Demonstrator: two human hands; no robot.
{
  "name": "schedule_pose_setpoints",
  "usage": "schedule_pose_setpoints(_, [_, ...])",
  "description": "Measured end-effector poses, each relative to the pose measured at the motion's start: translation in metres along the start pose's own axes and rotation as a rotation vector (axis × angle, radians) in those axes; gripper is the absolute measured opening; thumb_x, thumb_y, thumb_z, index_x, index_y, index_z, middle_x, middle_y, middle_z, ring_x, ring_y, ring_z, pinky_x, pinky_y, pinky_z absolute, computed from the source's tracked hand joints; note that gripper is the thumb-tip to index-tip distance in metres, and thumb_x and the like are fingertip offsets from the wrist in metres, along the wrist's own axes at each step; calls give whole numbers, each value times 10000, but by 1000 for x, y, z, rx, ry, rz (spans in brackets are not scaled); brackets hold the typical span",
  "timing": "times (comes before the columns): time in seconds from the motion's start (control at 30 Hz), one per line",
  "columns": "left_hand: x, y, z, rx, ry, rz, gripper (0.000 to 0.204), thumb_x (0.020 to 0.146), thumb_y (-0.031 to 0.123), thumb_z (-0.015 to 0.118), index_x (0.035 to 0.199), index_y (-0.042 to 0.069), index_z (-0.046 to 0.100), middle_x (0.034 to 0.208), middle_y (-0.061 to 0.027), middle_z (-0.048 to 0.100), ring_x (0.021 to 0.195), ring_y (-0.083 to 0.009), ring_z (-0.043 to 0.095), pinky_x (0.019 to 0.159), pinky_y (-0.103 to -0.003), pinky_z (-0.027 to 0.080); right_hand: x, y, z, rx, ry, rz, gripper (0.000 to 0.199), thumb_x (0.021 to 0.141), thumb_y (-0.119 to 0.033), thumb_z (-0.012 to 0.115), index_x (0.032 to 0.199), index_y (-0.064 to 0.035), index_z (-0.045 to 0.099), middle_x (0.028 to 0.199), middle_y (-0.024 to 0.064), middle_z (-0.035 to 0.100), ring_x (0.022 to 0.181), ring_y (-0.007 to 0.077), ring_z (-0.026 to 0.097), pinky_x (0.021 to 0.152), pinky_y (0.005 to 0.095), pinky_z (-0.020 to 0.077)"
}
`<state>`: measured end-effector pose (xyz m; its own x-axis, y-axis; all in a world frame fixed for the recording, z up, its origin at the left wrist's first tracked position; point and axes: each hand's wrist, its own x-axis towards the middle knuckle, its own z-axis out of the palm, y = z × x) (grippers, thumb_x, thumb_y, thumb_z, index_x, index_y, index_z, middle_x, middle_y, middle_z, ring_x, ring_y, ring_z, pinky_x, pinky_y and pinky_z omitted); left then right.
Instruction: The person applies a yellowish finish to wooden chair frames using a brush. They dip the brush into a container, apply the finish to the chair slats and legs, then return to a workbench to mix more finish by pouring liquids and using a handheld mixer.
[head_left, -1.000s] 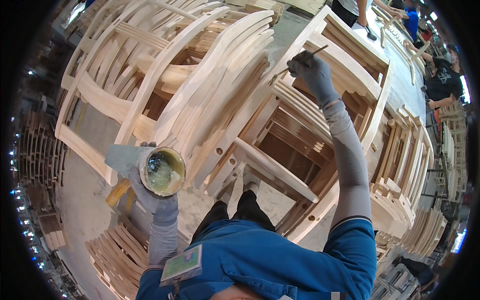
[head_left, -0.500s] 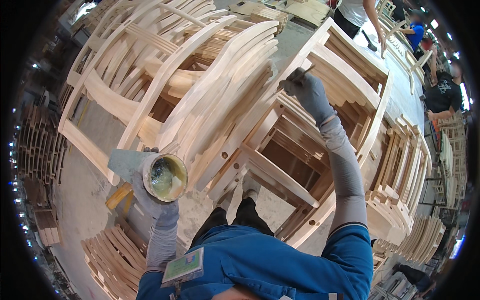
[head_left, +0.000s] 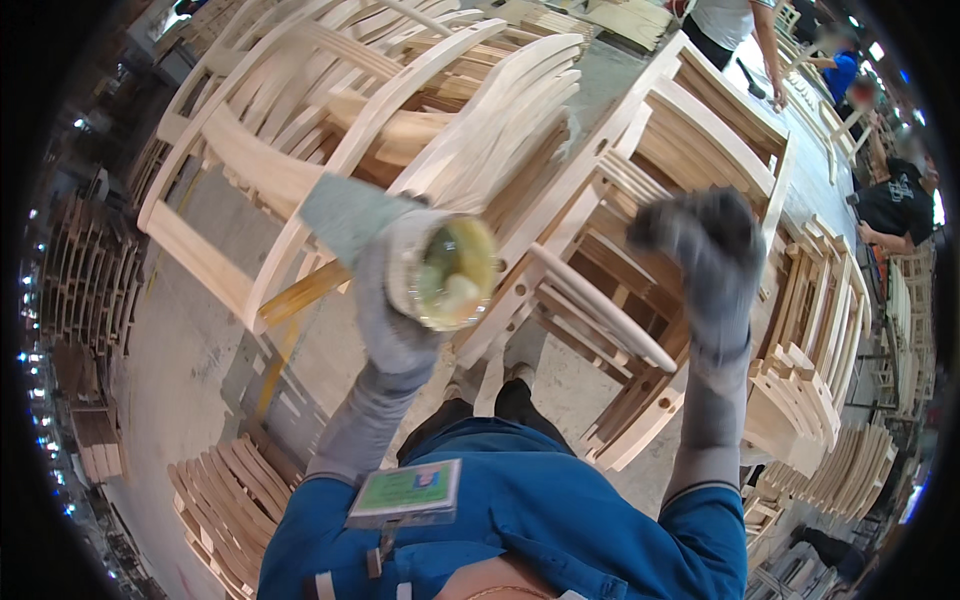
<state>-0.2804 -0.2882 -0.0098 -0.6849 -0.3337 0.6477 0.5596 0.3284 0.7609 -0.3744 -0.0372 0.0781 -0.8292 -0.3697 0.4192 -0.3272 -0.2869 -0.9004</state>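
Note:
My left hand (head_left: 392, 335), in a grey glove, is raised and grips a small round pot (head_left: 450, 272) of yellowish paste, together with a grey cloth (head_left: 345, 215). My right hand (head_left: 705, 262), also gloved, is blurred by motion and hangs in front of an unfinished wooden chair frame (head_left: 700, 130) lying on its side. Its fingers look curled, but I cannot make out anything in them. A second bare wooden chair (head_left: 300, 120) with curved back slats lies behind the pot.
Stacks of curved wooden parts (head_left: 225, 510) lie at the lower left, and more chair frames (head_left: 820, 400) are piled on the right. Other people (head_left: 895, 205) stand at the upper right. Grey concrete floor (head_left: 180, 330) shows on the left.
My left hand has lifted the pot up and to the right, toward the chairs. My right hand has left the chair's top rail and dropped lower, now blurred.

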Motion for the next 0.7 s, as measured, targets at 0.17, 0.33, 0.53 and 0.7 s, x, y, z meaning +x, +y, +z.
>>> schedule_pose_setpoints(0.17, [7,41,18,-692,17,-291,579,901,373,433,1304,-33,342,1249,-216,453,1169,-304,459,1046,-414,344,-65,3,64,-499,21,-317,194,735,-28,740,863,12,599,902,181,668,783,227,680,623,268,544])
schedule_pose_setpoints(0.33, [3,46,10,-1292,-18,-204,652,880,420,422,1350,-12,292,1293,-217,412,1196,-321,432,1048,-450,338,-121,-6,105,-550,-20,-384,117,831,-22,634,931,17,587,951,193,656,831,265,674,673,314,561])
schedule_pose_setpoints(0.53, [-3,66,6,-1874,-86,-298,706,841,473,467,1361,27,298,1322,-174,403,1183,-346,457,1040,-490,355,-155,-25,114,-46,92,-112,131,823,-28,611,929,42,578,1057,265,599,1051,330,590,877,425,499])
schedule_pose_setpoints(0.7, [-4,76,10,-1334,-115,-338,740,806,500,510,1349,40,308,1287,-154,410,1172,-368,466,1031,-498,373,-156,-15,129,89,239,-146,113,849,42,567,952,4,542,1064,277,593,1034,325,600,811,404,531])
